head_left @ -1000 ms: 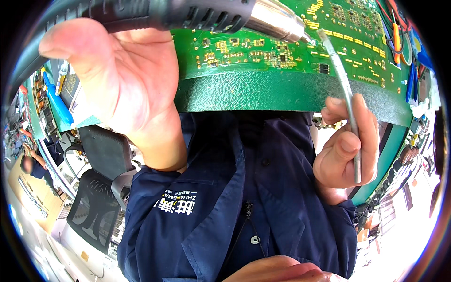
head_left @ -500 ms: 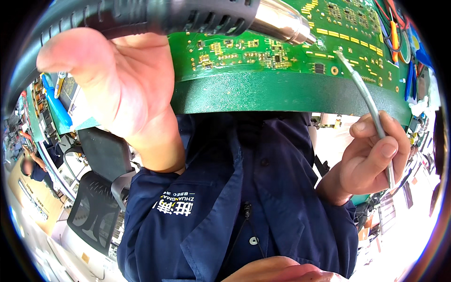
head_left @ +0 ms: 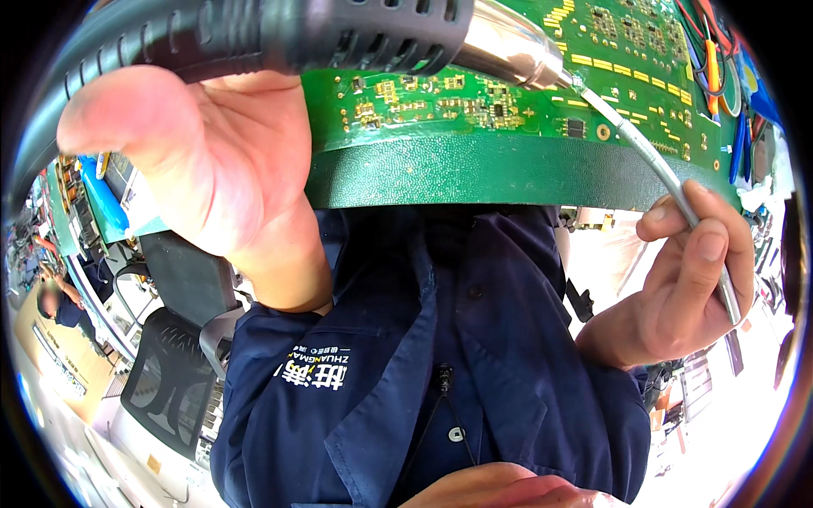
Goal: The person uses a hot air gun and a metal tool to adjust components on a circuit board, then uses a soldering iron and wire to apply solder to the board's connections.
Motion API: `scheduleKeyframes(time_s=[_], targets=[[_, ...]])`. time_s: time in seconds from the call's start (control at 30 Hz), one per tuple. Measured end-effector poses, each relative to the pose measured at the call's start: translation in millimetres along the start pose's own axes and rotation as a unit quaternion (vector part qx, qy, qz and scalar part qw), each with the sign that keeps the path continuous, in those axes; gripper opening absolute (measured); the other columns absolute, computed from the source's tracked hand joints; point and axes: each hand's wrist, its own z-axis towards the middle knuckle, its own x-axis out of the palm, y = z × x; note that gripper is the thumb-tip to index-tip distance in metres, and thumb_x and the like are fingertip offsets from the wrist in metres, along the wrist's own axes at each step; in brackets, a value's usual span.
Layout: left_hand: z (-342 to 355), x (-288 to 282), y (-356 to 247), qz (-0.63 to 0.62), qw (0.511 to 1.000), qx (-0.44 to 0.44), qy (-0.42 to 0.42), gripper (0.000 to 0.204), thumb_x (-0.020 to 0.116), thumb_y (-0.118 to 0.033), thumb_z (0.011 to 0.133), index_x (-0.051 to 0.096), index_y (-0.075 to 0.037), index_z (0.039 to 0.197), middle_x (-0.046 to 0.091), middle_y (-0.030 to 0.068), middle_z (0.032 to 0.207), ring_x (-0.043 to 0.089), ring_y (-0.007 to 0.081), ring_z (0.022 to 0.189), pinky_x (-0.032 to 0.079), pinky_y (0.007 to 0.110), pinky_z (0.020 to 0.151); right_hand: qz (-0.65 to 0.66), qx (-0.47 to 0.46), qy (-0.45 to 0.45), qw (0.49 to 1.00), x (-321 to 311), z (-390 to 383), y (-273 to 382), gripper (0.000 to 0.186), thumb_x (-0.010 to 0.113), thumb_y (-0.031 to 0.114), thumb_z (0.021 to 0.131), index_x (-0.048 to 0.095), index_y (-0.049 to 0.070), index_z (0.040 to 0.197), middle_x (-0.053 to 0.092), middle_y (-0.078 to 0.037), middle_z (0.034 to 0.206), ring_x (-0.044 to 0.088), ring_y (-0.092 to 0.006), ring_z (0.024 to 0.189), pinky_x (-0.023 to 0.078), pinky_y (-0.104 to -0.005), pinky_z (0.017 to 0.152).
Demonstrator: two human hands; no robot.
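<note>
My left hand [head_left: 233, 161] is closed around the black handle of a hot air gun [head_left: 356, 34], fingers hidden behind it. The gun's shiny metal nozzle [head_left: 512, 46] points down to the right, close over a green circuit board [head_left: 627, 93]. Pinched between the thumb and fingers of my right hand [head_left: 690, 271] is a slim silver-grey tool [head_left: 656, 157], tweezers-like in shape. Its thin tip meets the board area right beside the nozzle's mouth, where a small shiny spot shows. Whether the tip grips a part is too small to tell.
The board lies on a green work surface [head_left: 423, 169] with a curved near edge. Orange-handled [head_left: 712, 76] and blue-handled tools [head_left: 738, 144] lie at the right. A blue tool [head_left: 102, 195] is at the left. Office chairs [head_left: 174, 372] and another person [head_left: 63, 305] are farther left.
The slim tool's tip has moved left and slightly up to the nozzle's mouth, my right hand shifting slightly right. The hot air gun has dropped slightly toward me, still in my left hand.
</note>
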Motion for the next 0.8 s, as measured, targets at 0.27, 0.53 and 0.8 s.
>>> scheduleKeyframes(time_s=[0.27, 0.53, 0.8], targets=[[2.6, -14.4, -7.3, 0.026, 0.995, -0.033, 0.094, 0.062, 0.055, -0.059, 0.089, 0.058, -0.014, 0.132, 0.062, 0.0013, 0.131, 0.060, 0.0236, 0.117, 0.046, 0.050, 0.102, -0.010, -0.034, 0.028, 0.999, -0.6, -3.2, -7.5, 0.032, 0.046, 0.011, 0.101, 0.057, -0.016, 0.113, 0.064, -0.023, 0.079, 0.063, -0.0252, 0.073, 0.052, -0.0318, 0.069], [-4.0, 11.9, -0.9, -0.028, 0.998, -0.006, -0.050, 0.058, 0.058, -0.057, 0.089, 0.060, -0.015, 0.129, 0.061, 0.0001, 0.131, 0.056, 0.0190, 0.121, 0.042, 0.046, 0.106, 0.076, -0.021, 0.000, 0.997, 6.2, -15.9, -25.6, 0.038, 0.050, 0.020, 0.102, 0.056, -0.014, 0.117, 0.067, -0.025, 0.087, 0.067, -0.0267, 0.077, 0.054, -0.0339, 0.074], [-9.9, -20.2, -0.5, -0.011, 0.999, 0.037, 0.004, 0.051, 0.063, -0.044, 0.091, 0.059, -0.012, 0.130, 0.061, -0.0012, 0.131, 0.055, 0.0149, 0.119, 0.040, 0.040, 0.107, 0.039, -0.049, 0.006, 0.998, -0.6, -9.9, -22.0, 0.042, 0.040, 0.020, 0.105, 0.054, -0.017, 0.118, 0.065, -0.023, 0.082, 0.063, -0.0246, 0.072, 0.052, -0.0319, 0.066]])
